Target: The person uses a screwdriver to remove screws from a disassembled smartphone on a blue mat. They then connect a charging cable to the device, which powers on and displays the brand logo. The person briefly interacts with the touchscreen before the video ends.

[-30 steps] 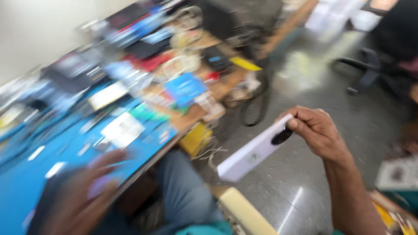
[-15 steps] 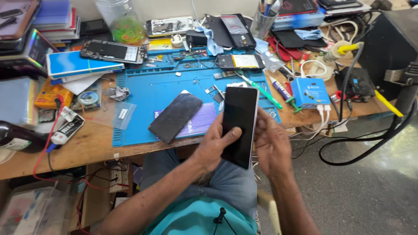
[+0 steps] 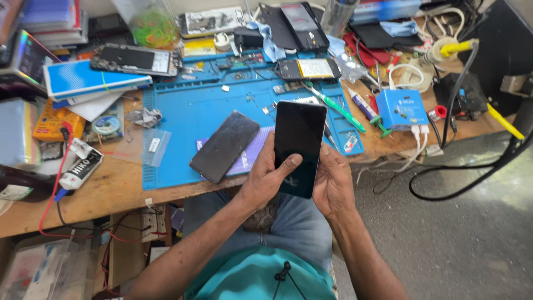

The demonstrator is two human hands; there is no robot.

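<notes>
1. Head view looks down at a person seated at a cluttered wooden counter [image 3: 119, 189], with both hands raised over the lap just off the counter's front edge.
2. A black phone [image 3: 300, 145] is held upright between the two hands, its dark screen facing up and its top end reaching over the front edge of the blue mat [image 3: 205, 105].
3. Left hand [image 3: 266, 180] is clamped on the phone from the left side, the thumb lying across the lower part of the screen.
4. Right hand [image 3: 335, 183] is closed on the phone's right edge, fingers wrapped behind it and the palm against its side.
5. A second dark phone [image 3: 225, 146] lies face down and tilted on the mat, just left of the held one and apart from it, near the mat's front edge.
6. A small clear bag [image 3: 154, 146] lies at the mat's front left corner.
7. A green-handled tool [image 3: 333, 106] lies slanted near the mat's right edge.
8. A blue box [image 3: 401, 109] with white cables sits on the counter to the right of the mat, near the front right corner.
9. An opened phone [image 3: 136, 59] lies flat at the back left of the mat, on a blue and white box.
10. A yellow meter [image 3: 53, 119] lies toward the left end of the counter.
</notes>
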